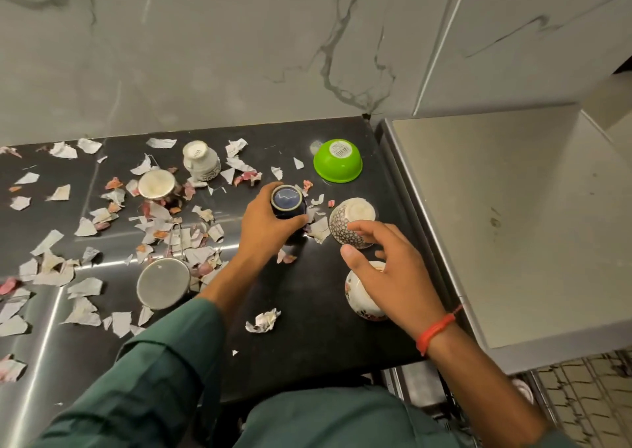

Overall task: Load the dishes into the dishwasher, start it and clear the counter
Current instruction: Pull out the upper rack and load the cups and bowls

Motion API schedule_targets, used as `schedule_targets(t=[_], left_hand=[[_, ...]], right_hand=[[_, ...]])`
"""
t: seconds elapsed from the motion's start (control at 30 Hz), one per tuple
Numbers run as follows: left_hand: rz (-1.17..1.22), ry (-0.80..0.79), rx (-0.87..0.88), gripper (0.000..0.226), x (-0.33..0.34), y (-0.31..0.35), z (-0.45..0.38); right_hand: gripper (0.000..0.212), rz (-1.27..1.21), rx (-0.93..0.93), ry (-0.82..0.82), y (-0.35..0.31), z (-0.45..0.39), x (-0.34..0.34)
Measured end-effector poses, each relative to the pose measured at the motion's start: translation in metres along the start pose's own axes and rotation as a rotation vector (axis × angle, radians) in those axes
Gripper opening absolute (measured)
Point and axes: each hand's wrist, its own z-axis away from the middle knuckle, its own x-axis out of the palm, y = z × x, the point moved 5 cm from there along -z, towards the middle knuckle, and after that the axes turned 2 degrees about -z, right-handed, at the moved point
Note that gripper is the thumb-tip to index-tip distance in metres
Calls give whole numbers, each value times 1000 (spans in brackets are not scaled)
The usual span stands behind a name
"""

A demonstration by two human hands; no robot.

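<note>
Your left hand (270,223) grips the dark blue cup (288,204), upside down, near the middle of the black counter (307,328). Your right hand (393,270) hovers with fingers loosely spread, grasping nothing, over the floral bowl (359,302) by the counter's right edge; contact is hard to judge. The patterned bowl (349,223) sits just beyond your fingertips, the green bowl (338,165) toward the back right corner. Torn paper scraps (85,290) litter the left side.

Veined marble wall (212,54) behind, grey steel cabinet (513,215) at rt.
</note>
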Motion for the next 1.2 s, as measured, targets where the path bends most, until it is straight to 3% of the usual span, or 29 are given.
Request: schedule_targets(t=[0.17,0.33,0.4,0.6,0.7,0.77,0.9,1.0,1.1,1.2], left_hand=[[105,38,37,63,-17,5,12],[321,0,110,50,-35,41,49],[322,-57,141,52,-35,48,63],[250,-168,148,58,-42,43,72],[310,-220,139,38,-55,38,59],[322,-115,119,30,-71,30,37],[162,153,70,34,-99,-8,-37],[-50,285,34,50,-116,-34,-90],[-296,284,-55,70,-127,-53,-127],[-496,180,-143,85,-125,-69,-151]], right_hand=[[44,75,-27,-32,-8,-10,12],[89,106,-45,-119,-22,-23,38],[96,107,-63,-141,-27,-29,52],[73,74,-95,-113,-32,-37,65],[67,8,-61,-93,-30,-37,69],[67,-24,-48,-82,-29,-34,71],[69,-42,-55,-117,-29,-24,66],[73,-39,-70,-136,-31,-18,60],[72,-44,-70,-124,-32,-14,54],[73,-57,-56,-101,-32,-13,53]])
